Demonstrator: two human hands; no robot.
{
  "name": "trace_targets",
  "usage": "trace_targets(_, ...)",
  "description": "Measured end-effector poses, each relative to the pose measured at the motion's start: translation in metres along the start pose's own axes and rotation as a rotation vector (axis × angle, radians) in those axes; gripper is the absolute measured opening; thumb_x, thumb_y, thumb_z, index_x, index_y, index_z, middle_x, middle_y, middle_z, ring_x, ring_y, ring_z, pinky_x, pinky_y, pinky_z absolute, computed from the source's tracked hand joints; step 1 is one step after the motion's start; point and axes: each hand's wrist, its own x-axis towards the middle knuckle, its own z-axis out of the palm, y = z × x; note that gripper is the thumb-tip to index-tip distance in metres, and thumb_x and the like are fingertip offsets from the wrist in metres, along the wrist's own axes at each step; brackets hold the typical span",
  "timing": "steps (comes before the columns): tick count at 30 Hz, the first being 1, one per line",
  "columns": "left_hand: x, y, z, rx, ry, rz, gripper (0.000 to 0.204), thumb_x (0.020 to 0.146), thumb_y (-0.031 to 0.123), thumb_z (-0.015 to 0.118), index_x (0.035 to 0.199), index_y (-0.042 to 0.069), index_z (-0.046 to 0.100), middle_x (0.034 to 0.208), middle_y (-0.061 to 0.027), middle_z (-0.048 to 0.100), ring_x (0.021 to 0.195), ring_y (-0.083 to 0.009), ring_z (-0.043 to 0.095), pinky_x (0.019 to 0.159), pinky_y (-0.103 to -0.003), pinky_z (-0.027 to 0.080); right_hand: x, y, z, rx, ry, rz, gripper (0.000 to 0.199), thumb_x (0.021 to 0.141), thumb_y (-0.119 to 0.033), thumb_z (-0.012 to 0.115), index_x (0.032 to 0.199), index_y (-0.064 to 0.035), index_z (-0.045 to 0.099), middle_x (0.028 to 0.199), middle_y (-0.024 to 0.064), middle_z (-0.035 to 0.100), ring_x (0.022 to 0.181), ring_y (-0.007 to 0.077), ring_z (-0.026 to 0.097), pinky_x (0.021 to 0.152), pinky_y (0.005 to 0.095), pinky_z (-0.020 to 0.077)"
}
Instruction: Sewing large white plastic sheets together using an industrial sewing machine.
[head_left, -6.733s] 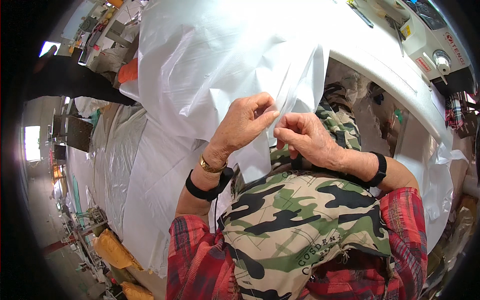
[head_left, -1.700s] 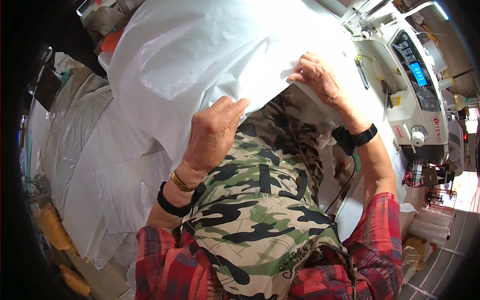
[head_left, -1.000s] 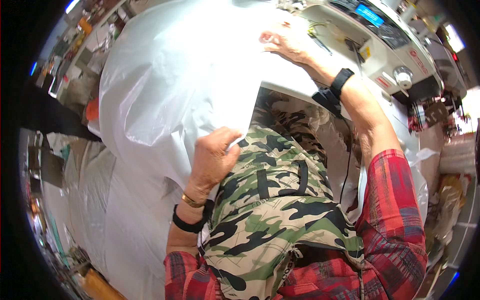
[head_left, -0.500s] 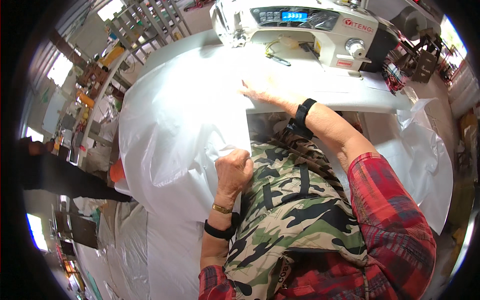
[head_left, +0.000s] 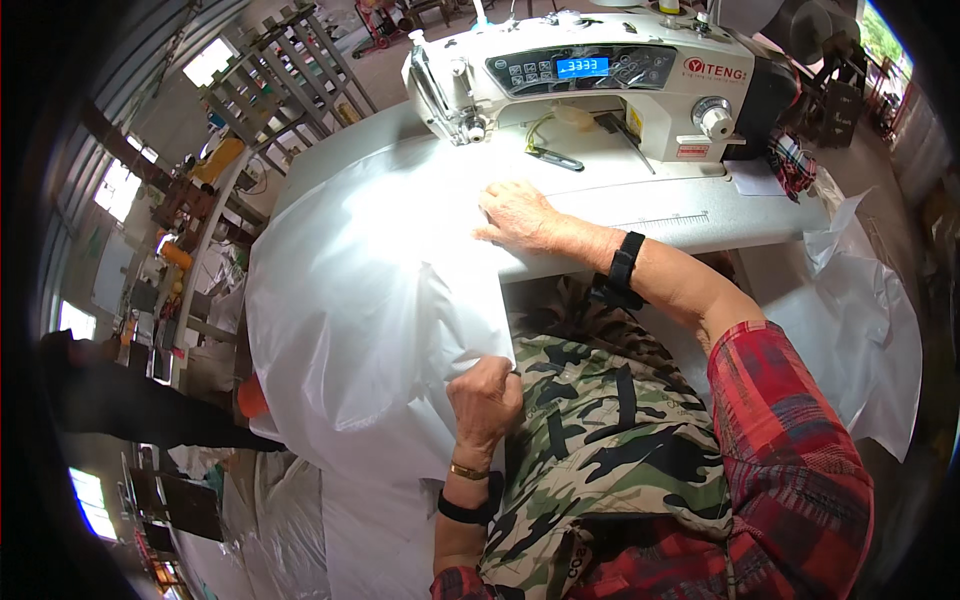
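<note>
A large glossy white plastic sheet (head_left: 340,290) covers the left of the sewing table and hangs toward my lap. My left hand (head_left: 485,402) is closed in a fist around the sheet's right edge, above my camouflage-patterned apron (head_left: 620,430). Farther off, my right hand (head_left: 517,215) pinches the same edge at the table's front, with its fingertips partly lost in glare. Just beyond it stands a white sewing machine (head_left: 590,100) with a lit blue display. Bright light washes out the sheet under the needle area (head_left: 472,130).
On the machine bed lie small thread snips (head_left: 555,160) with a yellowish cord. More white sheeting (head_left: 840,330) hangs at the right. A slatted metal rack (head_left: 290,80) stands at the far left, near a cluttered bench. A dark-clothed person's limb (head_left: 150,410) reaches in from the left.
The view has shifted, so the machine and both hands appear lower and more of the machine's top shows. My hands keep their hold on the sheet's edge.
</note>
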Motion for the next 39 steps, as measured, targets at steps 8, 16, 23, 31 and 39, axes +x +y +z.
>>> trace_targets(8, 0.037, -0.017, -0.004, 0.139, 0.069, 0.083, 0.012, 0.079, 0.008, 0.059, 0.069, 0.006, 0.052, 0.065, -0.0124, 0.056, 0.056, -0.0330, 0.057, 0.052, -0.043, 0.044, 0.013, 0.006, 0.001, 0.022, 0.057, -0.044, 0.065, 0.089, -0.054, 0.063, 0.108, 0.0086, 0.063, 0.112, 0.0236, 0.064, 0.116, 0.0361, 0.055, 0.103, 0.0464, 0.0382)
trace_targets(16, 0.097, -0.023, -0.005, 0.294, 0.010, 0.115, 0.017, 0.082, 0.010, 0.061, 0.067, 0.005, 0.055, 0.065, -0.0150, 0.060, 0.055, -0.0344, 0.061, 0.053, -0.044, 0.049, 0.012, 0.002, -0.008, 0.080, -0.049, -0.025, 0.063, 0.089, -0.048, 0.064, 0.117, 0.0081, 0.058, 0.118, 0.0259, 0.061, 0.118, 0.0382, 0.052, 0.103, 0.0475, 0.0370)
trace_targets(23, 0.156, -0.028, 0.001, 0.436, -0.066, 0.132, 0.017, 0.082, 0.010, 0.060, 0.068, 0.001, 0.060, 0.067, -0.0193, 0.063, 0.059, -0.0357, 0.066, 0.058, -0.044, 0.054, 0.010, 0.004, -0.006, 0.149, -0.032, -0.045, 0.040, 0.094, -0.028, 0.057, 0.117, 0.0043, 0.056, 0.116, 0.0224, 0.060, 0.114, 0.0370, 0.053, 0.100, 0.0481, 0.0378)
trace_targets(31, 0.201, -0.033, 0.010, 0.551, -0.126, 0.063, 0.015, 0.079, 0.011, 0.065, 0.072, -0.002, 0.069, 0.070, -0.0222, 0.067, 0.068, -0.0373, 0.069, 0.068, -0.046, 0.056, 0.016, 0.011, -0.002, 0.205, -0.020, -0.017, 0.028, 0.084, -0.010, 0.056, 0.109, 0.0048, 0.057, 0.112, 0.0235, 0.063, 0.110, 0.0376, 0.056, 0.095, 0.0473, 0.0412)
trace_targets(39, 0.238, -0.043, 0.025, 0.560, -0.114, 0.021, 0.015, 0.077, 0.011, 0.067, 0.075, -0.002, 0.072, 0.077, -0.0243, 0.069, 0.076, -0.0399, 0.071, 0.071, -0.046, 0.057, 0.025, 0.010, -0.004, 0.299, 0.113, 0.079, 0.026, 0.082, -0.007, 0.057, 0.104, 0.0064, 0.059, 0.109, 0.0278, 0.064, 0.109, 0.0414, 0.060, 0.095, 0.0479, 0.0464)
